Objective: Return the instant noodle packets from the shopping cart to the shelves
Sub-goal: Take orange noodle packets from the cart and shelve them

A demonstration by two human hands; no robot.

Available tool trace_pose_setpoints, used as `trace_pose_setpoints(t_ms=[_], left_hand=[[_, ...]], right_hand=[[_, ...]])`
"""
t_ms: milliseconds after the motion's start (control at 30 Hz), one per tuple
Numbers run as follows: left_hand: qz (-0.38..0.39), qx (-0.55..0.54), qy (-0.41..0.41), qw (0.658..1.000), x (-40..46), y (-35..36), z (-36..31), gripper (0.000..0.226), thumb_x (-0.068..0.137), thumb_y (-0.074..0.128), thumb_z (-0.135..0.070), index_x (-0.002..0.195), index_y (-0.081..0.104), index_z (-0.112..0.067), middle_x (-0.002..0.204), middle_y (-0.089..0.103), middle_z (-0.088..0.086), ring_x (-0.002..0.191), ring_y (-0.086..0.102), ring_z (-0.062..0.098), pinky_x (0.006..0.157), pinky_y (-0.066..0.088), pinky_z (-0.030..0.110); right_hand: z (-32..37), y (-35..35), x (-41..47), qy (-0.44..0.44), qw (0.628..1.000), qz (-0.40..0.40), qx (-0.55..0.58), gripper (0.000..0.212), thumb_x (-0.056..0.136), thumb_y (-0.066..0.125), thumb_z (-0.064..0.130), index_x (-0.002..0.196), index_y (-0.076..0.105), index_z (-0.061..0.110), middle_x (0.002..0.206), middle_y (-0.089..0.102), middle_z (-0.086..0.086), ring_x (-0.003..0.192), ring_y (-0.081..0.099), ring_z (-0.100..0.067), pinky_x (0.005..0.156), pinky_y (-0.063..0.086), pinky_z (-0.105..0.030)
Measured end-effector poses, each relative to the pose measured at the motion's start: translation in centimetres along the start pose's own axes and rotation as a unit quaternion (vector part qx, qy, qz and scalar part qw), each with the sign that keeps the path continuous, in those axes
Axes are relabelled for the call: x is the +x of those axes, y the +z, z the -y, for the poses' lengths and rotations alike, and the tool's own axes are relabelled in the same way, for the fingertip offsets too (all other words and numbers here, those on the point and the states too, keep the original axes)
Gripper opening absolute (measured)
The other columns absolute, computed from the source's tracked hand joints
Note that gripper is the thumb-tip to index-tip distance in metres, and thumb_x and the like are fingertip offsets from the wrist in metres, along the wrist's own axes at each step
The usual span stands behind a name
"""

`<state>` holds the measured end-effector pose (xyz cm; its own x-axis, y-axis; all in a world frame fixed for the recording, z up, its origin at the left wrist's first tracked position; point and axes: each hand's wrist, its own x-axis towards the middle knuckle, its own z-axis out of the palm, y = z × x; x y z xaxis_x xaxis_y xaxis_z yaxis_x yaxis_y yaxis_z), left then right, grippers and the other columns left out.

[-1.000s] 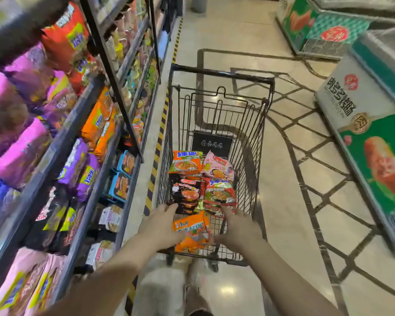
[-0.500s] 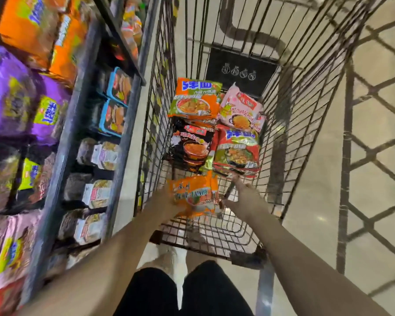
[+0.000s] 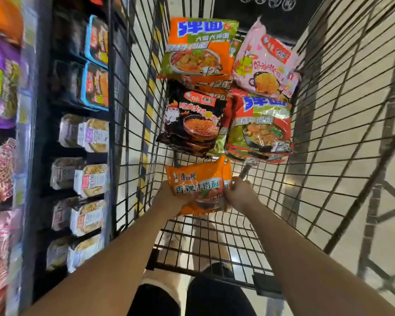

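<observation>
Both my hands reach down into the black wire shopping cart (image 3: 342, 115). My left hand (image 3: 169, 197) grips the left side of an orange noodle packet (image 3: 198, 185), and my right hand (image 3: 238, 193) grips its right side; a second orange packet seems to sit behind it. Farther in lie an orange-and-green packet (image 3: 198, 49), a pink packet (image 3: 265, 60), a black packet (image 3: 192, 119) and a red-and-green packet (image 3: 260, 128), some stacked on others.
Dark shelves (image 3: 41, 137) run along the left, close to the cart's side. They carry purple and pink noodle packs (image 3: 0, 83), blue-rimmed trays (image 3: 96, 85) and white-lidded bowls (image 3: 87, 133). Tiled floor (image 3: 360, 224) lies to the right. My legs (image 3: 192, 297) stand behind the cart.
The view has tilted down and moved closer into the cart. Both hands keep their hold on the orange packet, which now sits a little above the cart's floor.
</observation>
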<state>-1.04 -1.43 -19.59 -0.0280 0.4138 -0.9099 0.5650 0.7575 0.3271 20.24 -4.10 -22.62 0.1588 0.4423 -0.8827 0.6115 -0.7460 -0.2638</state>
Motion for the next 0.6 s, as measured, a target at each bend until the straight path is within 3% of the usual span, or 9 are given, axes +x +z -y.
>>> trace_pose_setpoints(t_ms=[100,167,233,300,367,400,467,533,600], left_hand=[[-0.007,-0.007,0.002,1.0,0.4,0.0,-0.1,0.054,0.074,0.091,-0.031,0.121,0.065,-0.023,0.117,0.073,0.001,0.112,0.067,0.022,0.104,0.052,0.048],[0.0,-0.001,-0.001,1.0,0.4,-0.3,-0.1,0.051,0.078,0.088,-0.023,0.124,0.064,-0.023,0.118,0.072,0.0,0.114,0.065,0.022,0.104,0.05,0.047],[-0.013,0.019,-0.001,1.0,0.3,-0.7,-0.2,0.062,0.073,0.09,-0.03,0.127,0.06,-0.024,0.118,0.071,-0.002,0.113,0.065,0.022,0.104,0.051,0.049],[-0.027,0.036,0.003,0.999,0.3,-1.1,-0.5,0.072,0.063,0.089,-0.04,0.126,0.057,-0.026,0.116,0.071,-0.004,0.111,0.066,0.021,0.101,0.054,0.05],[-0.019,0.047,0.018,0.999,0.0,-1.4,-0.9,0.064,0.072,0.088,-0.032,0.125,0.052,-0.025,0.115,0.067,-0.005,0.11,0.064,0.02,0.102,0.052,0.047],[-0.01,0.056,0.028,0.998,-0.3,-1.5,-1.1,0.061,0.079,0.086,-0.028,0.127,0.048,-0.026,0.115,0.064,-0.006,0.11,0.061,0.019,0.103,0.05,0.044],[0.008,0.06,0.046,0.997,-0.6,-1.9,-1.1,0.062,0.086,0.082,-0.027,0.134,0.044,-0.029,0.111,0.063,-0.011,0.107,0.06,0.016,0.099,0.05,0.04],[0.022,0.054,0.07,0.996,-1.4,-2.3,-1.3,0.057,0.089,0.08,-0.027,0.132,0.044,-0.034,0.108,0.066,-0.015,0.102,0.065,0.013,0.095,0.054,0.04],[0.024,0.053,0.097,0.994,-2.1,-2.8,-1.7,0.052,0.09,0.077,-0.03,0.127,0.043,-0.038,0.109,0.069,-0.013,0.105,0.068,0.015,0.097,0.055,0.045]], right_hand=[[-0.8,0.8,1.3,-0.007,0.996,0.025,0.081,0.038,0.079,0.064,0.04,0.109,0.059,0.018,0.121,0.066,-0.02,0.108,0.067,-0.038,0.092,0.059,-0.051],[-1.0,0.7,1.0,-0.029,0.992,0.047,0.113,0.029,0.081,0.069,0.032,0.104,0.055,0.024,0.115,0.069,-0.016,0.105,0.07,-0.037,0.088,0.061,-0.053],[-0.7,0.5,0.1,-0.041,0.985,0.077,0.147,0.026,0.087,0.069,0.02,0.109,0.055,0.022,0.11,0.071,-0.007,0.104,0.071,-0.032,0.086,0.061,-0.047],[-0.5,0.7,-0.5,-0.042,0.982,0.101,0.155,0.046,0.083,0.072,0.029,0.122,0.048,0.022,0.116,0.068,-0.005,0.107,0.069,-0.026,0.088,0.061,-0.046],[-1.1,1.3,0.0,-0.04,0.98,0.106,0.161,0.077,0.075,0.073,0.045,0.139,0.037,0.022,0.127,0.065,-0.007,0.111,0.068,-0.025,0.09,0.061,-0.049],[-1.6,1.4,0.2,-0.048,0.98,0.103,0.164,0.083,0.074,0.075,0.047,0.142,0.035,0.023,0.129,0.064,-0.006,0.112,0.068,-0.024,0.092,0.061,-0.049],[-2.6,1.8,0.6,-0.056,0.982,0.086,0.157,0.076,0.081,0.076,0.042,0.141,0.034,0.026,0.128,0.064,-0.001,0.112,0.068,-0.022,0.095,0.059,-0.048],[-1.2,0.7,-1.6,-0.065,0.983,0.063,0.16,0.059,0.092,0.071,0.029,0.138,0.034,0.029,0.124,0.065,-0.001,0.108,0.069,-0.022,0.088,0.062,-0.044],[-0.4,-0.2,-3.4,-0.084,0.983,0.045,0.159,0.048,0.1,0.064,0.021,0.138,0.036,0.026,0.12,0.066,-0.002,0.105,0.069,-0.022,0.077,0.06,-0.028]])
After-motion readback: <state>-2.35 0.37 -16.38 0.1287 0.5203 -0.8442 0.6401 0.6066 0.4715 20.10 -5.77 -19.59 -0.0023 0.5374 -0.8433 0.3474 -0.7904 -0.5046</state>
